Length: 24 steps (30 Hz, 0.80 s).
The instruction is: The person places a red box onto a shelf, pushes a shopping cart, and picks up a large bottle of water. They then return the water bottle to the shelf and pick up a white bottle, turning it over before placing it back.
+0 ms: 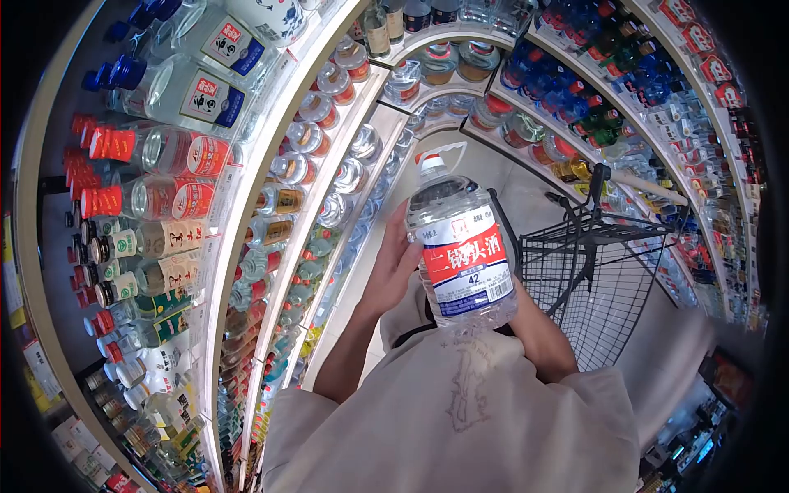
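Note:
A large clear plastic liquor jug [464,246] is held up in front of my chest, tilted, with its label facing me. The label is red, white and blue and carries the number 42. A red and white cap and a white carry handle sit at its top. My left hand [396,255] is closed around the jug's left side, thumb across the front. On the lower right, my right hand [523,306] meets the jug from behind and beneath; its fingers are hidden by the jug.
Curved-looking shelves [255,164] of bottles rise on my left, with big blue-capped jugs [189,99] up high. More bottle shelves [567,90] stand ahead and right. A black wire shopping cart [596,271] is close on my right. Pale floor [509,177] shows beyond the jug.

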{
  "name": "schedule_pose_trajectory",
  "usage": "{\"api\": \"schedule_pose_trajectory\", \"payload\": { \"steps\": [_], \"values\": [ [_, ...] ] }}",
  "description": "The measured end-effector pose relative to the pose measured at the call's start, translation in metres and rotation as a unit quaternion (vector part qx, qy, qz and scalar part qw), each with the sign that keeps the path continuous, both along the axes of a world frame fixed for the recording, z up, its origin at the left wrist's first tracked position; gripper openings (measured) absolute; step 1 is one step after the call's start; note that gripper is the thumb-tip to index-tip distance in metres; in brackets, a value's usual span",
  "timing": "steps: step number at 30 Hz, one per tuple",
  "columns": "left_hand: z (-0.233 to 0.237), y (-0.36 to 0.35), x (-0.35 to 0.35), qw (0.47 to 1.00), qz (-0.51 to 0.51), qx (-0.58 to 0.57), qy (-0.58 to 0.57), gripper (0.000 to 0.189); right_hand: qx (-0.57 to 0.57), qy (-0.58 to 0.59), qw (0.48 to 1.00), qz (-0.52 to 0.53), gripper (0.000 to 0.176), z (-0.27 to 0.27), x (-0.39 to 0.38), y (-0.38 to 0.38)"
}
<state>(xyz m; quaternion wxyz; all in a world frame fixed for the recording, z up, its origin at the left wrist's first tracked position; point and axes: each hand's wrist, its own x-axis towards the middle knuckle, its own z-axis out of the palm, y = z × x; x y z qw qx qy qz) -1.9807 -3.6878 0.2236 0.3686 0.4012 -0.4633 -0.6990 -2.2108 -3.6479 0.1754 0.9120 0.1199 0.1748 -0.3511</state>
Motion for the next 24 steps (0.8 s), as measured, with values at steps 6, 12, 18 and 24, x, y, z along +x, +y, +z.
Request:
{"api": "schedule_pose_trajectory", "payload": {
  "steps": [6,12,18,24],
  "values": [
    [0.010,-0.031,-0.005,0.996,-0.072,0.026,0.037,0.091,-0.005,0.030,1.000,-0.003,0.054,0.003,-0.014,0.002],
    [0.033,-0.107,-0.027,0.993,-0.096,-0.010,0.066,0.093,-0.022,0.060,0.998,0.008,0.054,0.005,-0.037,-0.021],
    [0.044,-0.162,-0.066,0.966,-0.216,0.016,-0.140,0.052,-0.054,0.071,0.996,0.013,0.054,0.001,-0.057,-0.061],
    [0.046,-0.207,-0.099,0.947,-0.205,0.058,-0.242,0.038,-0.063,0.063,0.996,0.010,0.054,-0.016,-0.090,-0.098]
  ]
}}
